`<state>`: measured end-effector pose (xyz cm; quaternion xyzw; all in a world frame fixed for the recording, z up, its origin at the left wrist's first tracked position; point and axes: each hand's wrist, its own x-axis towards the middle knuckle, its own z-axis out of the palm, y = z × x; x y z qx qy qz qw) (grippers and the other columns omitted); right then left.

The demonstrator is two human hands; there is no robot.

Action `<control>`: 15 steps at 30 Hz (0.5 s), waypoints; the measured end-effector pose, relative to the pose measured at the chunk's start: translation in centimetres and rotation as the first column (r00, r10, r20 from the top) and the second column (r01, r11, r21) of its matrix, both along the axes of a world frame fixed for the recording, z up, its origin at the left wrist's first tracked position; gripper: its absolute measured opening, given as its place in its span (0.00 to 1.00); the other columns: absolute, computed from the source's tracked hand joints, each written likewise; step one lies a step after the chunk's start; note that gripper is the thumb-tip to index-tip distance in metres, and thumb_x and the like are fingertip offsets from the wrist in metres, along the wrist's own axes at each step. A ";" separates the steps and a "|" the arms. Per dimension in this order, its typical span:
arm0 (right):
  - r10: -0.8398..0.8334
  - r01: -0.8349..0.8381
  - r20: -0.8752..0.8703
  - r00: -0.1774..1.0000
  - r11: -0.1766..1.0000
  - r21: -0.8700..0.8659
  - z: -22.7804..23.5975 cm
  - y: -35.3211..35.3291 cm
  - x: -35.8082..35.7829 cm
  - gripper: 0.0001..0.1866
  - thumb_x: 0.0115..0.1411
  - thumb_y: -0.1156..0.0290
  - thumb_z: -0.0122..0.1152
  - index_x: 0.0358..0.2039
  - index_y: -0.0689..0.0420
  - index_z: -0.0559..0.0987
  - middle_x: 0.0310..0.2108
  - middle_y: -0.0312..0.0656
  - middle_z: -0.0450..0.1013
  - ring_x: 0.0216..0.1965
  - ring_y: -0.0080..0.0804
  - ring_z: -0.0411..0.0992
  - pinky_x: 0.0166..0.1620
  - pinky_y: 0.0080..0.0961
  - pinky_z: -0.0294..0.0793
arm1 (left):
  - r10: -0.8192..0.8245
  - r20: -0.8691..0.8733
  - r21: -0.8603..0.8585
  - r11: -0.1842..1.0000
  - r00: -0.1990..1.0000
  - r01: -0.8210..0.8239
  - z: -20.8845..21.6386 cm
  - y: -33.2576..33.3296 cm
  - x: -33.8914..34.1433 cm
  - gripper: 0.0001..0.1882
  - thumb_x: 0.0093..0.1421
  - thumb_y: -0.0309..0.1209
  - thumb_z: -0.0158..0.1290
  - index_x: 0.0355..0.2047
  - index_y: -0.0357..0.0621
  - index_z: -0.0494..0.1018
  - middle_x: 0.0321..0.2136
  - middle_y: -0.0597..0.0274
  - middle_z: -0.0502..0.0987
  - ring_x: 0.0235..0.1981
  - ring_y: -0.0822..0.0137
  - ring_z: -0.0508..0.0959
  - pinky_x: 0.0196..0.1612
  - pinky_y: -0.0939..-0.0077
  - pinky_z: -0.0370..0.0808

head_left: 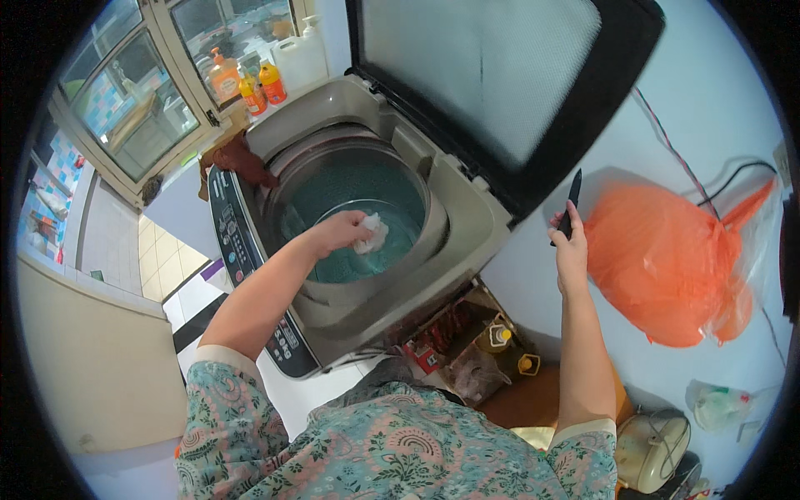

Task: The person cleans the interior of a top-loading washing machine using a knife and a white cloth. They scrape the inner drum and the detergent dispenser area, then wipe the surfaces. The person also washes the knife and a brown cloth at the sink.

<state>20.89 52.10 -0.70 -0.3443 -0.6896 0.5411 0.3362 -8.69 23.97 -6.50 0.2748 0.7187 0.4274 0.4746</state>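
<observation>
Below me a top-loading washing machine (400, 312) stands with its dark-framed lid (492, 75) raised. Its round tub (350, 187) looks bluish-green inside, with what seems to be water. My left hand (340, 233) reaches over the tub, fingers pinched on a crumpled white wad (371, 235); whether it is tissue or thin plastic I cannot tell. Out to the right, beside the machine, my right hand (570, 250) is closed round a slim black object (573, 200) with a pointed upper end. Part of that object is hidden by my fingers.
A brown cloth (237, 162) drapes over the machine's left corner. Pump and squeeze bottles (271, 82) stand behind it near the window. An orange plastic bag (658, 258) hangs on the right wall. Bottles with yellow caps (500, 336) sit in a box by the machine's front.
</observation>
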 end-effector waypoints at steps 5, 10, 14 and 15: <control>-0.165 0.164 -0.119 0.979 0.986 -0.015 -2.1 4.8 -4.7 0.24 0.57 0.79 0.47 0.56 0.62 0.65 0.44 0.39 0.68 0.48 0.26 0.64 0.52 0.19 0.59 | -0.177 -0.182 -0.104 0.982 0.967 0.160 -1.1 3.2 -4.1 0.12 0.52 0.30 0.54 0.37 0.40 0.73 0.31 0.64 0.75 0.34 0.71 0.73 0.38 0.76 0.69; -0.356 0.310 -0.149 0.922 0.913 -0.265 -3.4 3.2 -3.3 0.13 0.57 0.78 0.48 0.44 0.64 0.70 0.36 0.37 0.68 0.32 0.23 0.64 0.38 0.20 0.65 | -0.185 -0.252 -0.197 0.971 0.950 0.137 -4.0 5.3 -7.4 0.11 0.49 0.32 0.55 0.33 0.41 0.75 0.27 0.65 0.76 0.30 0.71 0.74 0.34 0.74 0.69; -0.348 0.354 -0.080 0.934 0.933 0.072 -7.3 -5.3 5.7 0.07 0.57 0.77 0.47 0.37 0.59 0.71 0.32 0.36 0.66 0.26 0.20 0.62 0.26 0.17 0.61 | -0.040 -0.057 -0.149 0.988 0.998 0.031 -9.5 6.8 -8.4 0.11 0.49 0.33 0.56 0.32 0.42 0.75 0.26 0.65 0.76 0.28 0.71 0.74 0.31 0.73 0.69; -0.225 0.230 -0.050 0.973 0.962 0.145 -8.0 -7.4 8.4 0.08 0.55 0.80 0.47 0.36 0.59 0.72 0.28 0.37 0.64 0.24 0.23 0.62 0.25 0.19 0.62 | -0.032 -0.032 -0.158 0.987 0.999 0.027 -11.2 7.0 -8.7 0.11 0.49 0.34 0.56 0.32 0.43 0.75 0.26 0.65 0.76 0.27 0.71 0.74 0.30 0.73 0.69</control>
